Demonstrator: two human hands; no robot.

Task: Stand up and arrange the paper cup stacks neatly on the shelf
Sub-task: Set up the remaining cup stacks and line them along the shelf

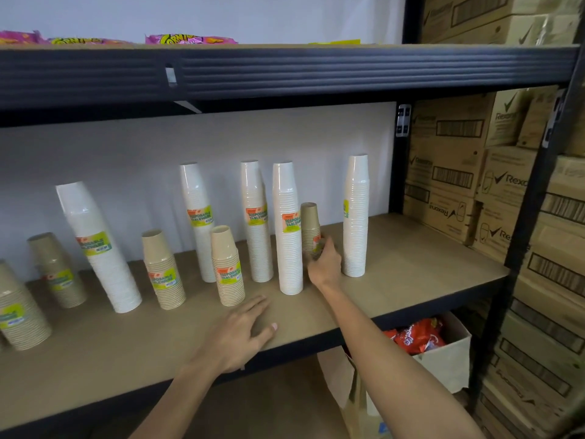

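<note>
Two hands: the right hand [324,261] grips a short brown cup stack [309,226]; the left hand [243,331] lies spread flat by the shelf [411,264] front edge.

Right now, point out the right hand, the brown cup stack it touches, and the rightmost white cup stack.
right hand [324,264]: head view, back of hand.
brown cup stack [309,218]: head view, upper cups.
rightmost white cup stack [356,223]: head view, mid-height.

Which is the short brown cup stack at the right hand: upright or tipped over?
Upright. The brown cup stack stands straight on the shelf, its lower part gripped by the right hand.
</note>
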